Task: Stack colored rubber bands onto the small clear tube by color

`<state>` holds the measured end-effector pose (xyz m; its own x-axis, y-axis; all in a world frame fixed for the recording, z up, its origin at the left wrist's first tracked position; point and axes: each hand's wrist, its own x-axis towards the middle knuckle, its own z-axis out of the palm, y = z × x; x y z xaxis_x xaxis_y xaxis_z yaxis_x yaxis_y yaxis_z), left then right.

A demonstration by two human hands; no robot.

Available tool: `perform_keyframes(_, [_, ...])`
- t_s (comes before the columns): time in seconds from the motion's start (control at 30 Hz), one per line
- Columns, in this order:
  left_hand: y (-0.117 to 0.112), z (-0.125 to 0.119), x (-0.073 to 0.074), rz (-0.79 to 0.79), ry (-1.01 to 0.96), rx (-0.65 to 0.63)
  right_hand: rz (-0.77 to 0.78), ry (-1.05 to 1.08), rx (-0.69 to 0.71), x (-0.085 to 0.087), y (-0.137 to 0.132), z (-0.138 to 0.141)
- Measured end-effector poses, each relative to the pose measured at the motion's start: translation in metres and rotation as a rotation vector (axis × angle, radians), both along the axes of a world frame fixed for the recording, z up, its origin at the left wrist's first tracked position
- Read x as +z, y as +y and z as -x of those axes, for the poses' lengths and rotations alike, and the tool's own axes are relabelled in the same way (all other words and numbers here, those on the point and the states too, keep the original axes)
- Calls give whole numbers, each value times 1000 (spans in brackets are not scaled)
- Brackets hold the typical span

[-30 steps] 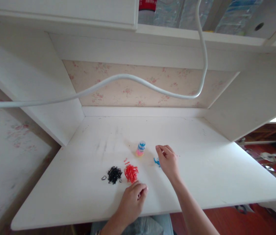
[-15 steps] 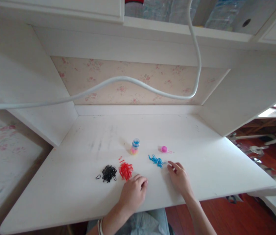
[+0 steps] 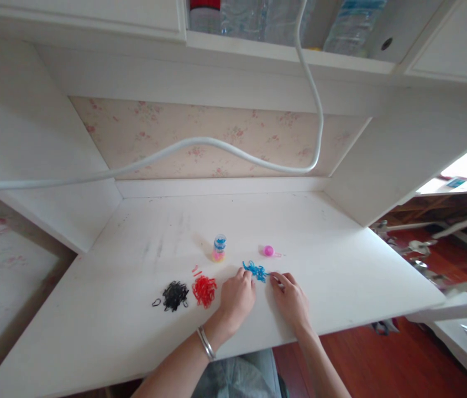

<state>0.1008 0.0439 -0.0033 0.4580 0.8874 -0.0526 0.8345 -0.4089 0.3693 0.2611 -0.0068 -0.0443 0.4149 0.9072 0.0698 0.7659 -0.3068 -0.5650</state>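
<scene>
A small loose pile of blue rubber bands [image 3: 257, 271] lies on the white desk between my two hands. My right hand [image 3: 290, 301] rests at its right edge, thumb and forefinger pinched on the end of a blue band. On the other side, my left hand [image 3: 237, 296] has its fingers curled together close to the pile's left edge; its fingertips are partly hidden, so anything in them cannot be made out. Left of that hand lie a heap of red rubber bands [image 3: 204, 291] and a heap of black rubber bands [image 3: 175, 296].
A small clear jar [image 3: 219, 247] with blue, pink and yellow contents stands behind the heaps. Right of it lies a pink ball-shaped item [image 3: 268, 251] with a thin tail. A white cable [image 3: 200, 141] crosses the view above the desk [image 3: 341, 282].
My left hand has moved right and forward, from beside the red heap to the blue pile. My right hand has closed in on the blue bands. The view has shifted slightly.
</scene>
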Motion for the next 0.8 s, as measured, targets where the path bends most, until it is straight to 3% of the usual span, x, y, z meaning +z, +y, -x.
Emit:
perform_keyframes(0.23, [5,-7,-9,-63,4,5,5,-62,13,-2,-1,-1])
perform_keyframes(0.8, [6,18,-20,-36,-205,34,17,-47,19,-2,-2,-1])
